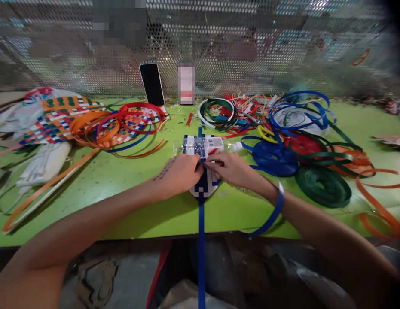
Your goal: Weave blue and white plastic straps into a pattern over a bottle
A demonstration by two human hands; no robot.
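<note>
A blue and white woven piece of flat plastic straps (204, 191) lies at the middle of the table. Across its far part rests a clear plastic bottle (214, 146) with a white cap, lying on its side. My left hand (188, 171) is closed, its fingertips pinching at a blue strap in the weave just in front of the bottle. Facing it, my right hand (230, 167) is also closed, with thumb and fingers pinched at the same spot. The fingertips partly hide the strap. From the weave a long blue strap (201, 249) runs over the table's front edge.
Blue (273, 159) and green strap rolls (324, 186) sit at right, with loose orange curls beyond. At left lie orange strap coils (87, 131), a multicoloured woven sheet (58, 116) and a white power strip (47, 165). Two phones, one black-screened (152, 85), lean against the perforated metal screen (219, 51).
</note>
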